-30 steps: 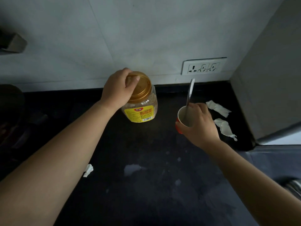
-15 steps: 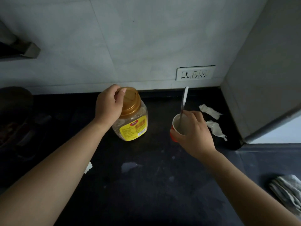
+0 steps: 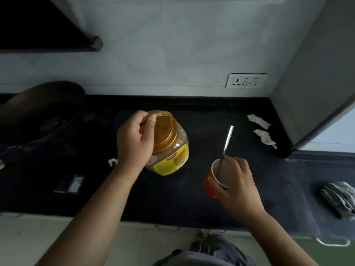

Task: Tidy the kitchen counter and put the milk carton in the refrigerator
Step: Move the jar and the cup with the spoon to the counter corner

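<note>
A clear plastic jar (image 3: pixel 172 152) with a gold lid and yellow label hangs tilted over the black counter (image 3: pixel 172 198). My left hand (image 3: pixel 134 141) grips it by the lid. My right hand (image 3: pixel 236 187) holds a red paper cup (image 3: pixel 210 184) with a metal spoon (image 3: pixel 227 140) standing in it, above the counter's front right. No milk carton is in view.
Two crumpled white wrappers (image 3: pixel 259 120) (image 3: pixel 266 138) lie at the back right beside the grey refrigerator side (image 3: pixel 311 89). A dark pan (image 3: pixel 38 110) sits far left, a small box (image 3: pixel 71 184) near the front edge, a folded grey cloth (image 3: pixel 338 198) at right. Wall socket (image 3: pixel 246 80) behind.
Both hands have drawn back toward the counter's front, the left lifting the jar by its lid, the right carrying the cup. The view has pulled back, showing the counter edge and floor.
</note>
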`<move>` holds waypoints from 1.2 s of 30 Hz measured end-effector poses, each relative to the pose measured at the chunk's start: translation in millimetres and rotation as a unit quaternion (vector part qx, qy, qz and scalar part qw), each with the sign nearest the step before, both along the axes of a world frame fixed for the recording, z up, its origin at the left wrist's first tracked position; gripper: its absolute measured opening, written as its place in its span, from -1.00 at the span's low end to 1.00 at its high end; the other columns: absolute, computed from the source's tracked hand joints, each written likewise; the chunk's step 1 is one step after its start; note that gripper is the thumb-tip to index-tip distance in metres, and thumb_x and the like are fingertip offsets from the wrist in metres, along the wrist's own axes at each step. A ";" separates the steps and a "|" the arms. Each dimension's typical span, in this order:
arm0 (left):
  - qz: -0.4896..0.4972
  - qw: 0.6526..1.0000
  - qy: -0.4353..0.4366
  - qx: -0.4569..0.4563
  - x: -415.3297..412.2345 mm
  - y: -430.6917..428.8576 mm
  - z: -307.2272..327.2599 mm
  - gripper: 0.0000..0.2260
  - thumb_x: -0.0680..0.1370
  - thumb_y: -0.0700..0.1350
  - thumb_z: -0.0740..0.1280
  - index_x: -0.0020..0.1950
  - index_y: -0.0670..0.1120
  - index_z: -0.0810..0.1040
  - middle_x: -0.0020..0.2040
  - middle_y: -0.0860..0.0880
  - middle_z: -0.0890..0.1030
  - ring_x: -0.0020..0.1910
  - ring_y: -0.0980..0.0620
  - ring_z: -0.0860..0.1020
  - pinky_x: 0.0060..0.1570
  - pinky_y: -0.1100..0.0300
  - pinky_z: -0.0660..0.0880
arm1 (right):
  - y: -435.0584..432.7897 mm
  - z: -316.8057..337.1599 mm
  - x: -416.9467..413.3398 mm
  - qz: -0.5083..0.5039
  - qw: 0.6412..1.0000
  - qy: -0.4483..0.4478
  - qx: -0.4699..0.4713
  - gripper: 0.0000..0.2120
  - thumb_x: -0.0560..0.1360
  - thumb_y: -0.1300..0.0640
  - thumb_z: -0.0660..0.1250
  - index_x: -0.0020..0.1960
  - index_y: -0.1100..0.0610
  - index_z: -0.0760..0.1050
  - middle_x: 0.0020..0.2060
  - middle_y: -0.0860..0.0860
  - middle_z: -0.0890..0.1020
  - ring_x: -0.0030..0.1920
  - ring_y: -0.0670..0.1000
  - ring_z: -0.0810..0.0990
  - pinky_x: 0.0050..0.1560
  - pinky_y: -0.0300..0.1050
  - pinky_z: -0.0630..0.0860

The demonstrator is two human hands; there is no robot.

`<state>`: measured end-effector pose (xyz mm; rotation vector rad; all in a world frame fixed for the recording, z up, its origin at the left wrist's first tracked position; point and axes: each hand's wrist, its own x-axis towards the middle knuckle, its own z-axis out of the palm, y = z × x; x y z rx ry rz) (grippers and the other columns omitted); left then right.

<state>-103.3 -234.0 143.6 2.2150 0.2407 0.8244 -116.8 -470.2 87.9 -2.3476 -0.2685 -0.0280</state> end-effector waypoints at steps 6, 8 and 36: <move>0.026 0.999 0.015 -0.022 -132.2 31.1 3.5 -0.82 0.58 -0.02 0.20 -0.14 -0.04 0.52 -0.28 0.13 0.55 -0.19 0.19 0.53 -0.28 0.42 0.40 | 42.5 9.0 -88.6 0.069 0.998 -0.009 -0.010 -0.45 0.39 -0.04 0.41 0.31 -0.01 0.29 0.09 -0.15 0.26 0.09 -0.09 0.32 -0.02 -0.13 0.41; 0.043 0.998 0.024 -0.033 -183.0 42.5 1.7 -0.84 0.57 -0.01 0.21 -0.15 0.00 0.50 -0.30 0.14 0.55 -0.23 0.21 0.53 -0.28 0.43 0.38 | 60.9 7.5 -119.9 0.101 0.995 -0.009 -0.016 -0.44 0.37 -0.02 0.43 0.30 0.00 0.30 0.12 -0.10 0.30 0.09 -0.08 0.32 0.00 -0.12 0.41; 0.494 0.823 0.129 -0.250 -567.6 224.9 -86.0 -0.84 0.47 0.14 0.30 -0.12 0.08 0.50 -0.21 0.13 0.56 -0.18 0.10 0.52 -0.32 0.27 0.42 | 415.2 -63.2 -332.0 0.571 0.813 0.091 -0.069 -0.49 0.35 -0.01 0.45 0.18 -0.02 0.27 0.05 -0.11 0.28 0.05 -0.05 0.39 -0.08 -0.27 0.42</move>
